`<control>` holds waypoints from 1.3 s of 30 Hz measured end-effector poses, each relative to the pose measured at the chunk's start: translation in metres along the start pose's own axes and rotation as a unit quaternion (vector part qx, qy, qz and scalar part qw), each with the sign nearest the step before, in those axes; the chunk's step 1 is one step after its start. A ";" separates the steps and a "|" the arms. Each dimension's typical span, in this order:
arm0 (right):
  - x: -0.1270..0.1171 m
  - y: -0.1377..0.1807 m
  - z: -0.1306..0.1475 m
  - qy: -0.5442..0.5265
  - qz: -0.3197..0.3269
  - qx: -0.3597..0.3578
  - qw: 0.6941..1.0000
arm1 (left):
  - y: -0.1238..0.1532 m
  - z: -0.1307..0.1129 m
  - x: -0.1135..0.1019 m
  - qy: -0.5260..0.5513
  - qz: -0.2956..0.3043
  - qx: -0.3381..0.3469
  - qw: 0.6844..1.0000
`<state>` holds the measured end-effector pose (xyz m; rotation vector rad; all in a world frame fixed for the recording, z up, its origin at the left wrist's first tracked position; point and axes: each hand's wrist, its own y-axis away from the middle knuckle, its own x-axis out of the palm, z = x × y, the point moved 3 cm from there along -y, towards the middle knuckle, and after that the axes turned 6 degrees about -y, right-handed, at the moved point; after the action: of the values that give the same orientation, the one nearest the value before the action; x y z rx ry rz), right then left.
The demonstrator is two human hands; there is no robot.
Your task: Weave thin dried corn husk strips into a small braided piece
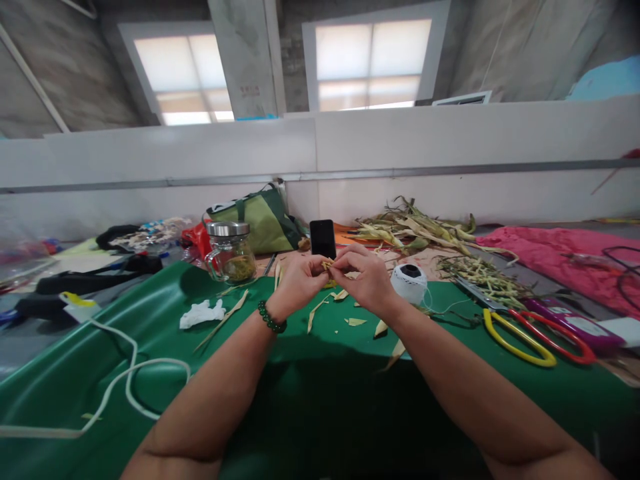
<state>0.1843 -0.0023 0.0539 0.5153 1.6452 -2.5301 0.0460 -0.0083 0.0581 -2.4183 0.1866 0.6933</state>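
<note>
My left hand point(299, 280) and my right hand point(366, 277) meet above the green sheet point(240, 373). Between their fingertips is a small yellowish strip of dried husk point(327, 265), pinched from both sides; its lower part is hard to make out. A green bead bracelet point(271, 317) circles my left wrist. Just behind the hands a dark-screened phone point(323, 238) stands upright. Loose pieces of pale dried husk point(356, 322) lie scattered beneath and around the hands. To the right of my right hand sits a spool of white thread point(409, 283).
At right lie scissors with yellow and red handles point(520, 339), a purple packet point(570, 325) and pink cloth point(545, 260). A husk pile point(415, 227) is behind. Leftward are a lidded glass mug point(231, 253), green bag point(265, 220), crumpled tissue point(202, 313) and white cord point(133, 363).
</note>
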 end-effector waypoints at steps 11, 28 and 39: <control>0.002 0.000 -0.011 -0.042 0.022 0.075 0.996 | 0.000 0.004 0.004 -0.018 0.003 -0.025 1.000; 0.003 -0.001 -0.010 -0.075 0.007 0.152 0.985 | 0.002 0.001 0.016 0.089 0.082 -0.048 0.991; -0.003 -0.005 -0.014 -0.187 0.042 0.244 0.951 | 0.003 0.007 0.016 0.164 0.152 -0.131 0.966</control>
<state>0.1895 0.0115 0.0541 0.1092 0.8534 -2.7449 0.0560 -0.0061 0.0436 -2.7837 0.6484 0.4629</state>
